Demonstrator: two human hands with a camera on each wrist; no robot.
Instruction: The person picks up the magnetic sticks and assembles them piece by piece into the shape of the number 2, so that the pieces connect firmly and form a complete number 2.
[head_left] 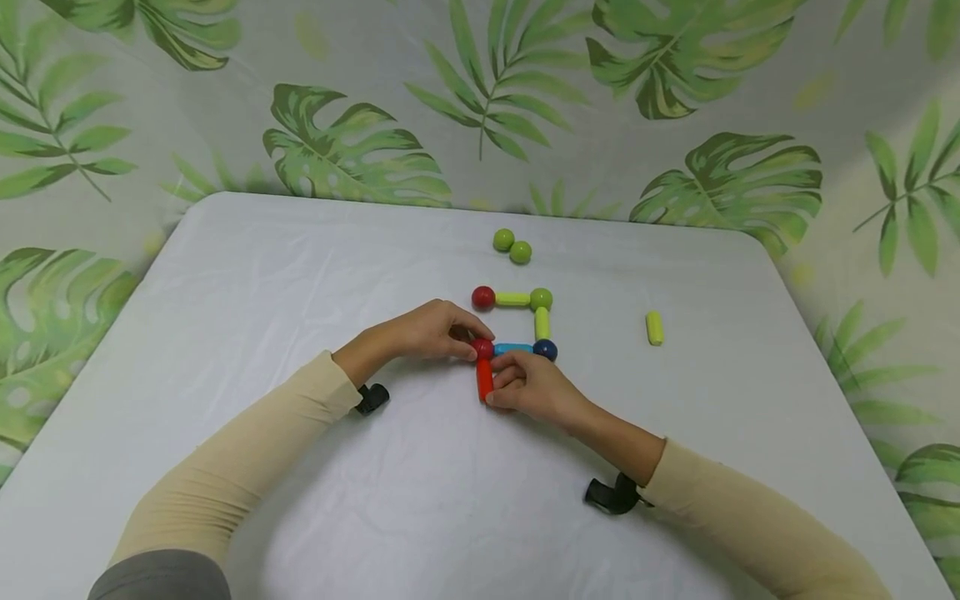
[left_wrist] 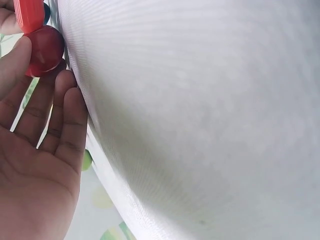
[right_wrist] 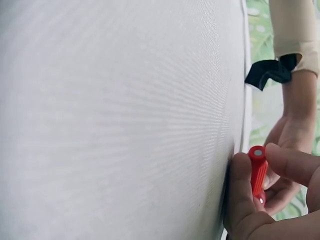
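My left hand [head_left: 437,331] pinches a red ball [head_left: 482,348] between thumb and fingers; the left wrist view shows the ball [left_wrist: 46,51] close up. In my right hand [head_left: 542,385], thumb and fingers grip a red stick [head_left: 484,380], whose far end meets that ball. A pale metal dot shows on the stick's near end in the right wrist view [right_wrist: 257,152]. From the ball a blue stick [head_left: 513,349] runs right to a dark blue ball [head_left: 545,350]. A yellow-green stick [head_left: 542,324] links this to a green ball [head_left: 541,299], and another yellow-green stick [head_left: 513,298] leads to a second red ball [head_left: 483,297].
Two loose green balls [head_left: 512,247] lie behind the joined pieces. A lone yellow-green stick [head_left: 655,328] lies off to the right. All rest on a white-covered table [head_left: 315,250], with a leaf-patterned cloth [head_left: 360,150] beyond its back edge.
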